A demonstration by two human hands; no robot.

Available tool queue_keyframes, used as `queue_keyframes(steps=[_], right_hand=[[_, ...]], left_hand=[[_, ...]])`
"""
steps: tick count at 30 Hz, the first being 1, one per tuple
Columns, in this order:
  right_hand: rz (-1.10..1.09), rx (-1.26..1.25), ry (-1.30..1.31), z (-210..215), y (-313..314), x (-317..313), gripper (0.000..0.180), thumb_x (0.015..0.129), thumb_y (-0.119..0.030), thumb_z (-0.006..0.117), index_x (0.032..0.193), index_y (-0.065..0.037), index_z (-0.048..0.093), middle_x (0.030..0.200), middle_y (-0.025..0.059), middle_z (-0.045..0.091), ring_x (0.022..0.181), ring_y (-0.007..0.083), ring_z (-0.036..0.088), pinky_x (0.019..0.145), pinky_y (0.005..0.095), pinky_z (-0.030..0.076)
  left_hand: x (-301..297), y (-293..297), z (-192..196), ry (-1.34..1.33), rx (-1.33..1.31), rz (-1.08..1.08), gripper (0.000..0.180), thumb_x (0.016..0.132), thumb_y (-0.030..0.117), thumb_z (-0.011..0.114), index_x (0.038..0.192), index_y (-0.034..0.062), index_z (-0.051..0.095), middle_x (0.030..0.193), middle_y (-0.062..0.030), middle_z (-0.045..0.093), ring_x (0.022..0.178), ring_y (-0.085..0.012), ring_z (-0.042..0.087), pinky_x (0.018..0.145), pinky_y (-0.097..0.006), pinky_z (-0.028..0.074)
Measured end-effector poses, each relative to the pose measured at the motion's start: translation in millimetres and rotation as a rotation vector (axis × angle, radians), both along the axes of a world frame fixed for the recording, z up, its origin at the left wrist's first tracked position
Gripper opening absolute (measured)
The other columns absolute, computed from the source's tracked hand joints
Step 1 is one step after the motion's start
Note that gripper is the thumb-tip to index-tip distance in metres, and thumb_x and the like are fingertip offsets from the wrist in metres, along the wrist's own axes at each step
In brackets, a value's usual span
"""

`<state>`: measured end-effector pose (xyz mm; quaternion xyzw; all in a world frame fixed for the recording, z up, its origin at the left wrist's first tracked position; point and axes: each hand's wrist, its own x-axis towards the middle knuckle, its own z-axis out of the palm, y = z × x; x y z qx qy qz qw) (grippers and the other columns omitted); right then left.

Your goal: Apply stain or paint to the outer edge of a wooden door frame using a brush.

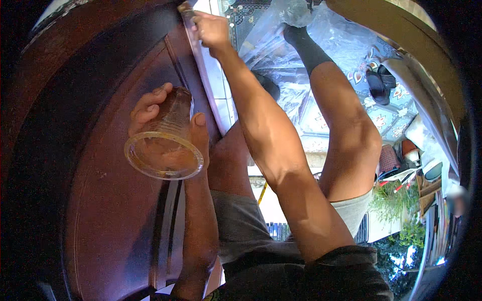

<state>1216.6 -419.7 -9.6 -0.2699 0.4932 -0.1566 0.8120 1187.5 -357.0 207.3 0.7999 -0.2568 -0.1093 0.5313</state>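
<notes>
My left hand (144, 111) is wrapped round a clear plastic cup (173, 113), its fingers on one side and its thumb on the other. The cup's wide rim tilts toward me, and a brownish tint shows inside. At the top, my right hand (212, 31) is closed on what looks like a small paintbrush (187, 12), partly hidden by the fingers and blurred. It is held at the upper edge of a dark reddish-brown door panel (115, 200), which fills the left side. The contact between brush and panel is too small to make out.
Clear plastic sheeting (326, 37) covers part of the patterned floor, under my outstretched foot. Black sandals (379, 83) lie on the right. Beyond my bent knee are assorted items, green plants (394, 200) and a curved brown frame (401, 30) along the upper right.
</notes>
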Motion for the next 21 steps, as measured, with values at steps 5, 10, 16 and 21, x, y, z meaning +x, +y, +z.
queue_keyframes(steps=[5, 10, 16, 21], right_hand=[[0.225, -0.286, 0.315, 35.3, 18.1, 10.6, 0.023, 0.077, -0.022, 0.061, 0.090, -0.008, 0.073, 0.085, 0.0160, 0.070, 0.083, 0.0322, 0.069, 0.076, 0.0408, 0.054], [0.388, -0.326, 0.613, -2.8, 2.0, -1.6, 0.025, 0.082, -0.023, 0.049, 0.083, -0.009, 0.071, 0.078, 0.0144, 0.068, 0.071, 0.0282, 0.065, 0.069, 0.0372, 0.052], [0.246, -0.614, 0.576, -0.2, -5.2, 6.5, 0.028, 0.077, -0.025, 0.054, 0.088, -0.007, 0.072, 0.079, 0.0190, 0.068, 0.078, 0.0354, 0.067, 0.077, 0.0388, 0.052], [0.141, -0.516, 0.147, 56.2, -3.1, -33.2, 0.022, 0.081, -0.019, 0.058, 0.093, -0.008, 0.073, 0.069, 0.0064, 0.066, 0.051, 0.0115, 0.056, 0.044, 0.0260, 0.043]], left_hand=[[2.6, 1.9, 22.4, -0.028, 0.003, 0.002, 0.058, 0.079, 0.020, 0.076, 0.122, 0.0087, 0.038, 0.119, -0.0152, 0.050, 0.112, -0.0322, 0.052, 0.096, -0.045, 0.043], [11.7, 5.1, 25.1, -0.039, -0.041, -0.089, 0.057, 0.080, 0.017, 0.075, 0.123, 0.0099, 0.038, 0.121, -0.0156, 0.049, 0.113, -0.0335, 0.051, 0.097, -0.046, 0.044], [1.2, 10.1, 16.3, -0.010, -0.031, -0.003, 0.057, 0.080, 0.014, 0.074, 0.124, 0.0103, 0.038, 0.121, -0.0153, 0.049, 0.114, -0.0339, 0.051, 0.098, -0.046, 0.043], [1.7, 14.1, 23.7, 0.018, -0.031, -0.004, 0.059, 0.080, 0.014, 0.074, 0.126, 0.0103, 0.036, 0.122, -0.0151, 0.049, 0.115, -0.0338, 0.050, 0.099, -0.047, 0.042]])
